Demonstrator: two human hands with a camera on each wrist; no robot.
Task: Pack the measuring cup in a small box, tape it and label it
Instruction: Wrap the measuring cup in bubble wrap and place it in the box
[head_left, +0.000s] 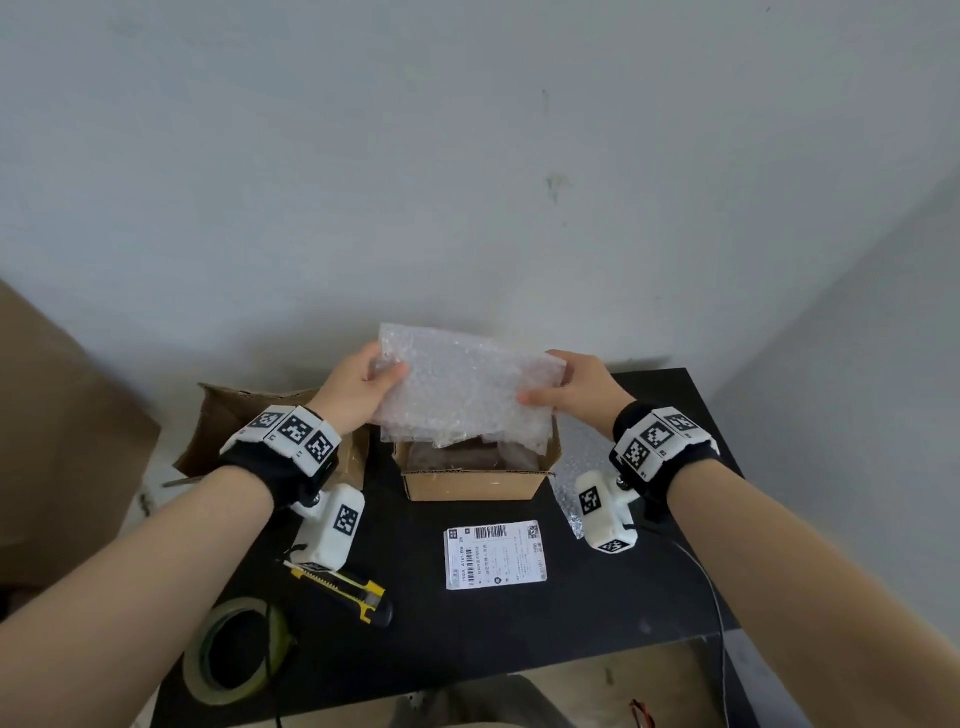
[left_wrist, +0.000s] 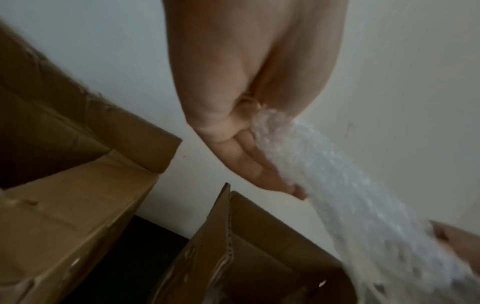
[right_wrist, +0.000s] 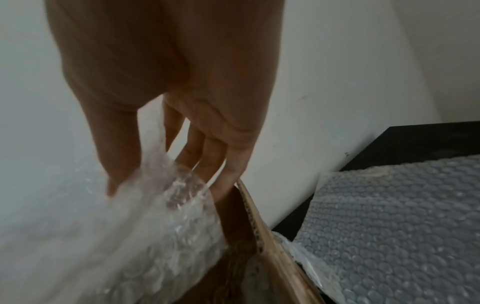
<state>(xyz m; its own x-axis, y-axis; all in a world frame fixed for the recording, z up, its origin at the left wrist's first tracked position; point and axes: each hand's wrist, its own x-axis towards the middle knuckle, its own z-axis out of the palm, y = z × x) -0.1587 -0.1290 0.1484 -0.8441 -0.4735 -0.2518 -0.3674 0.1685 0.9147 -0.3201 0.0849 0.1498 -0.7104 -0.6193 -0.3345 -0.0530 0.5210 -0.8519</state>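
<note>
A folded sheet of bubble wrap (head_left: 462, 389) hangs just above the small open cardboard box (head_left: 472, 480) on the black table (head_left: 597, 597). My left hand (head_left: 363, 389) pinches its left edge between thumb and fingers. My right hand (head_left: 566, 384) pinches the right edge. In the left wrist view the left hand's fingers (left_wrist: 249, 164) lie along the bubble wrap (left_wrist: 337, 185) over the box (left_wrist: 259, 246). In the right wrist view the right hand's fingers (right_wrist: 207, 156) grip the wrap (right_wrist: 130, 236) beside the box wall (right_wrist: 255, 218). Something brownish with clear film lies inside the box. I cannot make out the measuring cup.
A white shipping label (head_left: 496, 555) lies in front of the box. A yellow utility knife (head_left: 345, 590) and a tape roll (head_left: 236, 649) sit at the front left. A larger open carton (head_left: 228, 415) stands left. More bubble wrap (head_left: 569, 493) lies right of the box. A wall is close behind.
</note>
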